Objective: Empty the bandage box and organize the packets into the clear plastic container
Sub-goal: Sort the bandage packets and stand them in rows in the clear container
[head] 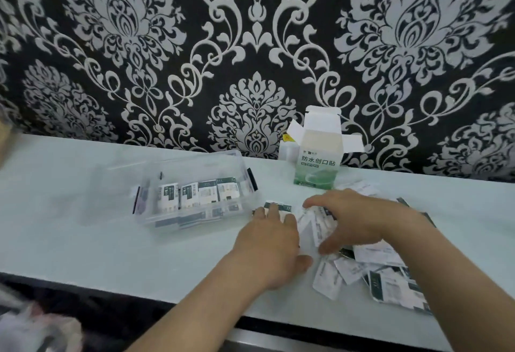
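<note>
- Four or so stored packets stand in a row in the clear plastic container. More lie flat along its front wall, but you can't count those through the plastic.
- Bandage box stands upright at the back of the desk, right of the container, top flaps open. Its inside is hidden from this angle; judging by the pile, it's emptied.
- So emptying looks done and sorting is partway. Loose packets lie scattered on the desk at your right, under and around your right forearm, apart from the container.
- Your left hand lies flat, fingers straight and close together, pressing a flat stack just beside the container's right end.
- Your right hand arches over a bunch of packets, fingers and thumb curled round it.
- Packets look thin and flat, white with a dark band at one end. Some are face up, some face down, several overlap. They'll likely slide and fan out, so square them first.
- Left to do: gather the pile, align it, load the container.
</note>
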A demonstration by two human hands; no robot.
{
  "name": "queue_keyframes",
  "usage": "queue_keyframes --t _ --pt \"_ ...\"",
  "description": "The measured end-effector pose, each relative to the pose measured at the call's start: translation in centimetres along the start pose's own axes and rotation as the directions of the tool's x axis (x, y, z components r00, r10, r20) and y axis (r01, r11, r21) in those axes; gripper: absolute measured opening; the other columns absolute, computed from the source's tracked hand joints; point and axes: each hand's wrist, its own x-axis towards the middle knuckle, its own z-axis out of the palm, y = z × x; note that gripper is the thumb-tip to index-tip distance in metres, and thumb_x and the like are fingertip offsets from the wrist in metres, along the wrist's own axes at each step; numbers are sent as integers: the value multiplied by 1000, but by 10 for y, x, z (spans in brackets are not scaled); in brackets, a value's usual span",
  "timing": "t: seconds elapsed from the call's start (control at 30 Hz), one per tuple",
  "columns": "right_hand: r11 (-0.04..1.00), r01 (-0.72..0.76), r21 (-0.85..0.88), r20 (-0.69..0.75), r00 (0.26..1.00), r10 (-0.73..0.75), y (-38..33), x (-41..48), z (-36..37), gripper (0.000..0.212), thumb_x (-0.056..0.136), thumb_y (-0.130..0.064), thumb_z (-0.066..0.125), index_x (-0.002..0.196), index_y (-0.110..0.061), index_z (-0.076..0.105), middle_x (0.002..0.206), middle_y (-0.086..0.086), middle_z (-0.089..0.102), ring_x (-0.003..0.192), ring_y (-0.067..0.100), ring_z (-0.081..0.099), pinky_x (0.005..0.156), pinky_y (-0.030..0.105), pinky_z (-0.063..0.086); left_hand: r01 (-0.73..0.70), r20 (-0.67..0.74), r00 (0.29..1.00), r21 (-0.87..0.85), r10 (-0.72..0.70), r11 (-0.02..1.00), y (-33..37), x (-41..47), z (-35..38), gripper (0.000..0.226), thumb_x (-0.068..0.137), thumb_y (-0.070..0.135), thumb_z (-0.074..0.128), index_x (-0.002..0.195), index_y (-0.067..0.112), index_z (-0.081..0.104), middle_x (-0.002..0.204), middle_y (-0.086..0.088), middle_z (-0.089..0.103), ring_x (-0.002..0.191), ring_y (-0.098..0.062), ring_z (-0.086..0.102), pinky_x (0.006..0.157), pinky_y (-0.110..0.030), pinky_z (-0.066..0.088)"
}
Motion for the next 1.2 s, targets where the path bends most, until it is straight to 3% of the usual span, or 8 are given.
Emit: queue_keyframes --t 0.43,0.5,0.57,0.63,0.73,0.9,1.07,1.2 --pt "955 128 268 -313 949 -39 23 4 13 44 89 -43 64 129 -26 57 136 -3 51 126 15 44 105 36 39 61 -473 879 -24 -65 998 -4 6 -16 56 81 -1 49 134 19 44 84 -8 67 79 -33 64 61 -35 42" --pt "790 214 575 -423 904 63 18 0 10 36 91 -45 60 119 -22 66 120 -7 65 113 12 59 97 32 47 -52 -599 800 -134 -39 990 -5 4 -22 42 80 2 56 120 15 57 64 -9 65 56 -33 63 49 -34 47" --pt "353 216 910 -260 962 82 7 -5 6 49 87 -55 58 116 -16 66 105 -3 73 100 14 68 85 30 55 -185 -705 709 -222 -27 957 -2 4 -20 29 82 9 55 110 14 61 54 -7 63 43 -29 58 40 -30 46" --pt "-3 124 992 -124 990 -61 -10 -8 8 55 85 -55 57 112 -7 64 99 6 73 89 19 71 77 33 57 -218 -688 726 -239 -7 946 8 4 -17 26 89 17 46 111 15 59 62 -5 66 49 -27 60 43 -27 44" --pt "-173 168 970 -167 986 21 -28 -4 15 34 99 -29 52 106 1 65 96 15 73 87 22 70 72 32 57 -259 -577 816 -313 34 914 27 5 -13 24 95 27 35 104 18 55 86 -1 65 77 -21 61 62 -30 40" --pt "446 211 870 -368 880 301 3 -5 6 21 103 -25 42 100 -16 61 82 3 69 65 12 67 62 27 47 -290 -555 832 -406 19 867 31 14 -15 28 92 18 48 118 19 60 116 6 64 108 -9 49 89 -22 36" --pt "768 81 635 -346 919 190 33 0 12 15 98 -21 50 104 -15 62 72 0 59 42 4 49 46 21 38 11 -242 969 -153 -48 988 26 34 0 25 91 39 49 97 15 48 108 -5 58 108 -27 45 80 -35 38" --pt "921 3 390 -237 967 97 43 6 18 43 81 -37 72 118 -23 56 101 -5 59 79 8 55 72 27 45 30 -118 992 -156 -49 987 37 47 1 56 81 57 60 118 17 45 118 -4 52 115 -28 41 88 -37 38"
